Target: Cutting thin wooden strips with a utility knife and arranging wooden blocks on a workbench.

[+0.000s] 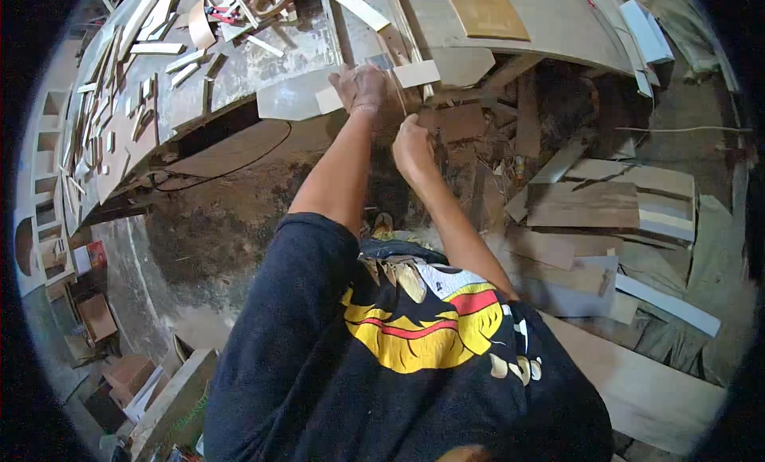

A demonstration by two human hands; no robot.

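My left hand (358, 88) rests at the bench's front edge on a short pale strip (418, 73) that lies crosswise, its fingers curled over it. My right hand (414, 150) is lower and to the right, fingers closed on the near end of a thin wooden strip (398, 92) that runs up under or beside the pale strip. Behind them, two long battens (402, 20) run back across the bench. A flat pale board (287, 99) lies along the edge to the left of my left hand.
The worktop (558, 24) holds many wood offcuts (183, 60) at left and a tan panel (486, 12). A black cable (231, 175) hangs below. Stacked boards and wooden frames (582, 203) stand at right; boxes (100, 319) and a plank lie at lower left.
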